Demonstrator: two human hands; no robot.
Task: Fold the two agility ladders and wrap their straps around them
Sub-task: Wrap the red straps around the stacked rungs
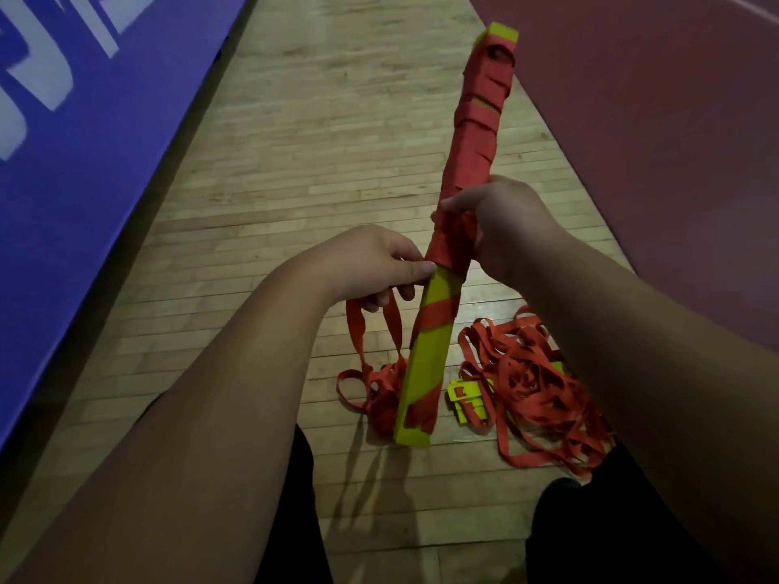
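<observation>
Yellow-green rungs, stacked as one folded ladder point(425, 364), are standing tilted on the wooden floor point(295, 162), top leaning toward 1 o'clock. Right hand point(501, 221) is clasping the bundle at mid-length, its grip closed around the wrapped part. Left hand point(371, 263), at 9 o'clock of the bundle, is pinching the red strap point(356, 330), whose loose loops are hanging to the floor. Second ladder point(527, 373) is lying in a red tangle at 4 o'clock, near the bundle's foot. Blue mat point(84, 162) is lying along the floor at 9 o'clock.
</observation>
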